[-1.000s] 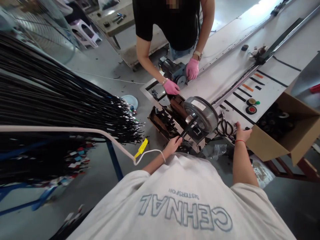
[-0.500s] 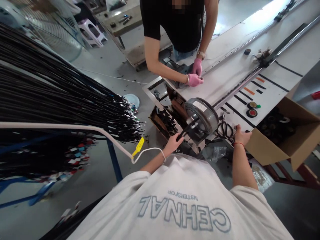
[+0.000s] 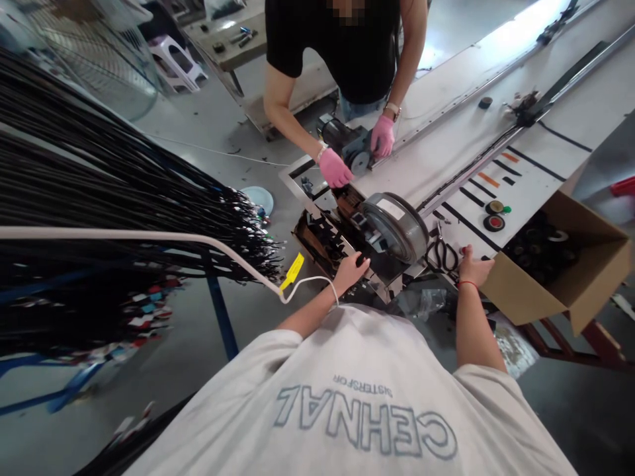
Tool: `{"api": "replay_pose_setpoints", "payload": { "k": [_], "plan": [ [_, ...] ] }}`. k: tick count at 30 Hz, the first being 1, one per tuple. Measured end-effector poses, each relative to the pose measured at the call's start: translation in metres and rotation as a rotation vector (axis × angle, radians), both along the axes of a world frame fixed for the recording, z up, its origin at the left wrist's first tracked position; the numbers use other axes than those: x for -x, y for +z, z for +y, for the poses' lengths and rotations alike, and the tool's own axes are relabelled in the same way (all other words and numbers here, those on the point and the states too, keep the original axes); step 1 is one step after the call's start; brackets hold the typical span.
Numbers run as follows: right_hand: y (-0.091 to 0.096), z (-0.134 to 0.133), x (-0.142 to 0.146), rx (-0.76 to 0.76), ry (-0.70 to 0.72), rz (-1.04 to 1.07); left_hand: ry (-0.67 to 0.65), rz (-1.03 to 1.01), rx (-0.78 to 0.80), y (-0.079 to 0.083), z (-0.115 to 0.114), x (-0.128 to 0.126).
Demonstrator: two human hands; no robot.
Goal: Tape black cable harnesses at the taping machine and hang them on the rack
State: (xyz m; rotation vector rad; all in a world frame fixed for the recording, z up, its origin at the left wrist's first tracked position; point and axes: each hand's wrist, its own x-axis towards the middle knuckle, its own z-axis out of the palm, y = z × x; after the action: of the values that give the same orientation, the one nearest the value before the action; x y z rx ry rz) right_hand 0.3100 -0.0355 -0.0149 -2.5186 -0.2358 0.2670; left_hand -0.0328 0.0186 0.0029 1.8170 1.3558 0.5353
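My left hand touches the black mechanism under the grey drum at its 1 o'clock, though I cannot tell its grip, my right hand rests loose-fingered on the bench edge beside the scissors, and the drum looks heavy, rigid and slick, best held by its rim.

A scuffed grey concrete floor spreads from 9 to 12 o'clock. At 9 o'clock a blue-framed rack carries a dense mass of black cables. A white plastic stool and a wire fan guard stand at 11, and a workbench strewn with tools at 12. A long white counter runs toward 2 o'clock, with bright light glaring on its far end
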Motion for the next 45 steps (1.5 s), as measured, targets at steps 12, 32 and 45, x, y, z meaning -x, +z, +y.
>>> {"api": "replay_pose_setpoints", "payload": {
  "k": [12,32,45],
  "plan": [
    [-0.005,-0.002,-0.007,-0.057,0.01,0.028,-0.138,0.162,0.196,-0.051,-0.021,0.077],
    [-0.013,-0.004,-0.009,-0.071,0.005,-0.003,0.026,-0.096,0.262,-0.002,-0.009,0.026],
    [-0.009,-0.004,-0.007,-0.068,0.007,0.0,-0.054,-0.01,0.162,-0.009,0.015,0.008]
  ]
}}
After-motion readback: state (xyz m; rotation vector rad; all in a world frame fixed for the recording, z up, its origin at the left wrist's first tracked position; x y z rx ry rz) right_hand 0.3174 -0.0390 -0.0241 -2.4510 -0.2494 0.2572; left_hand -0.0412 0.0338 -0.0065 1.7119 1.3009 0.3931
